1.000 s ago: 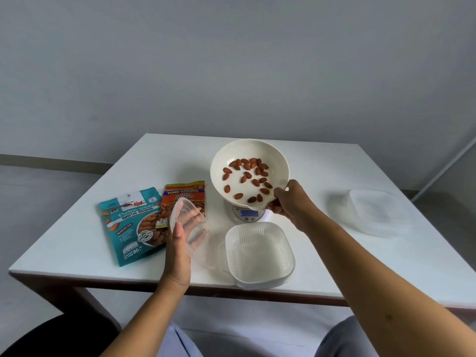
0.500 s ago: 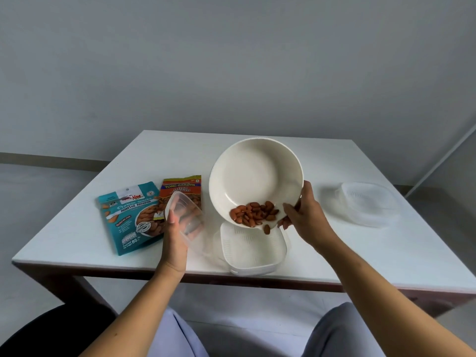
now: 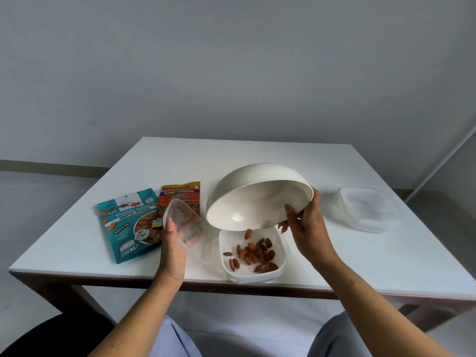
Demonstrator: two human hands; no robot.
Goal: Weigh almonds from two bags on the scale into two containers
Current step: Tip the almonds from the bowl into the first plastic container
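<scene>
My right hand (image 3: 306, 225) grips the rim of a white bowl (image 3: 255, 199), tipped steeply toward me above a white square container (image 3: 253, 275) near the table's front edge. Several almonds (image 3: 253, 253) lie in that container and one is falling from the bowl. My left hand (image 3: 171, 243) holds a clear plastic lid (image 3: 181, 222) upright, left of the container. A teal roasted-almond bag (image 3: 126, 222) and an orange salted-almond bag (image 3: 180, 195) lie flat at the left. A second clear container (image 3: 365, 211) sits at the right. The bowl hides the scale.
The white table (image 3: 360, 266) stands against a grey wall, with its front edge just beyond my knees. A dark chair seat (image 3: 51, 336) shows at the bottom left.
My right hand lifted the bowl off the scale, brought it over the near container and tipped it; the almonds slid out into the container. The left hand kept holding the lid.
</scene>
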